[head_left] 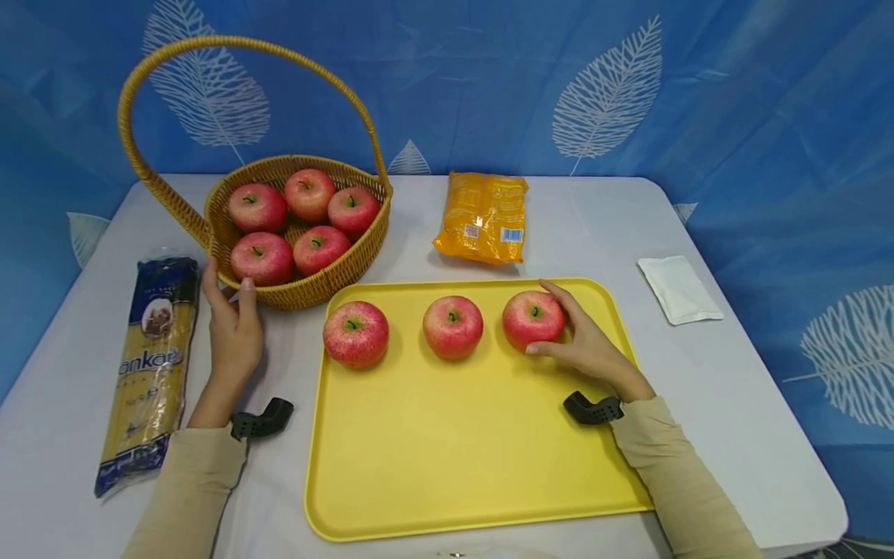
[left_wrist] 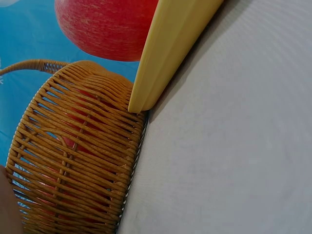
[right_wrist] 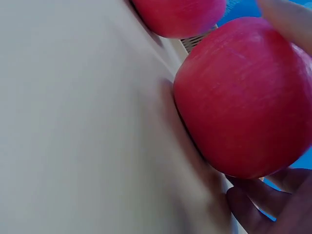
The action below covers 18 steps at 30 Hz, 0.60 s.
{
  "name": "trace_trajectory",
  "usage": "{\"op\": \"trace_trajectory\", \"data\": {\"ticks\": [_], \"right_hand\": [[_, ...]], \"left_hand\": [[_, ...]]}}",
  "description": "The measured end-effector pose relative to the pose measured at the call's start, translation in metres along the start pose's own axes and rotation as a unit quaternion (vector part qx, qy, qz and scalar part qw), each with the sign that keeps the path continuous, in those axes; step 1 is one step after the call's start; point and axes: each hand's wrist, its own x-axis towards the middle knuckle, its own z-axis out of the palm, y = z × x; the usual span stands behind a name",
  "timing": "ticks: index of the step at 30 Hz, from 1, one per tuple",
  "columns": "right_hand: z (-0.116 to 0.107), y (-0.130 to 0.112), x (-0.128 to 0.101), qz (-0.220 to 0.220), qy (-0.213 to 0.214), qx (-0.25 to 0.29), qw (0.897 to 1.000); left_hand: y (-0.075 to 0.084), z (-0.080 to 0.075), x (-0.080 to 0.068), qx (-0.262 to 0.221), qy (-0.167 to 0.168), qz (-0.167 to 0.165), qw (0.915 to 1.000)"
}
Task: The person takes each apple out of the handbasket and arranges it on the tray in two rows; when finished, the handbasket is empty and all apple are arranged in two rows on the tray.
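eight apples [head_left: 534, 319], one basket [head_left: 307, 289], one tray [head_left: 454, 466], three packets [head_left: 482, 216].

Head view looks down; wrist views sit close, sharing the tray [head_left: 391, 497].

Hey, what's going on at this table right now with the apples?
A person sits at the table. Their right hand curls around the rightmost apple of three in a row on the yellow tray. Their left hand rests against the wicker basket, which holds five more apples. A spaghetti packet, an orange packet and a white pouch lie around.
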Motion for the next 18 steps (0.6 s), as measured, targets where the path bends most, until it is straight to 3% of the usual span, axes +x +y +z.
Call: {"op": "trace_trajectory", "data": {"ticks": [5, 12, 18], "right_hand": [[-0.001, 0.001, 0.000, -0.039, 0.013, 0.007, 0.999], [0.001, -0.003, -0.001, -0.074, 0.069, 0.019, 0.995], [0.008, -0.031, -0.008, -0.090, 0.123, -0.033, 0.988]], "left_hand": [[0.001, 0.000, 0.001, 0.000, 0.003, 0.000, 1.0000], [0.001, 0.002, 0.002, -0.002, -0.004, 0.000, 1.0000], [0.001, 0.001, 0.000, -0.002, -0.005, -0.005, 1.0000]]}}
